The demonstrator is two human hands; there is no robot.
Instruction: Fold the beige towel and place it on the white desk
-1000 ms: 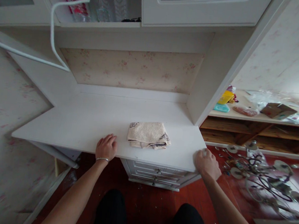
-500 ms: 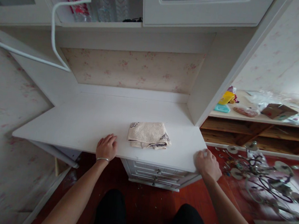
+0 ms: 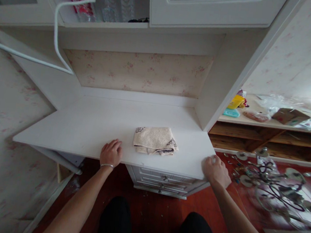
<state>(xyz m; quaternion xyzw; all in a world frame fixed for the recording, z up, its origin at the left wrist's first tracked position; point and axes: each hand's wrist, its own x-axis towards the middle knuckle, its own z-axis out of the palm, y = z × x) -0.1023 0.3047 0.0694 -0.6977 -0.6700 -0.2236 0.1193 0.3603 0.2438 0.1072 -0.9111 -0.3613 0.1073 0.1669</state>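
A folded beige towel [image 3: 155,140] with dark floral corners lies on the white desk [image 3: 97,120]. To its left, my left hand [image 3: 111,153] rests open on the desk's front edge, fingers laid on the top, a thin bracelet at the wrist. At the front right corner, my right hand [image 3: 216,170] leans on the desktop with its fingers loosely bent and holding nothing. Both hands are apart from the towel.
Drawers [image 3: 162,181] stand under the desk. A white metal rod [image 3: 56,33] hangs close at upper left, before shelved plastic bottles [image 3: 108,4]. On the red floor at right lies a chandelier [image 3: 277,187]; a low shelf [image 3: 236,131] holds a cardboard box [image 3: 290,116].
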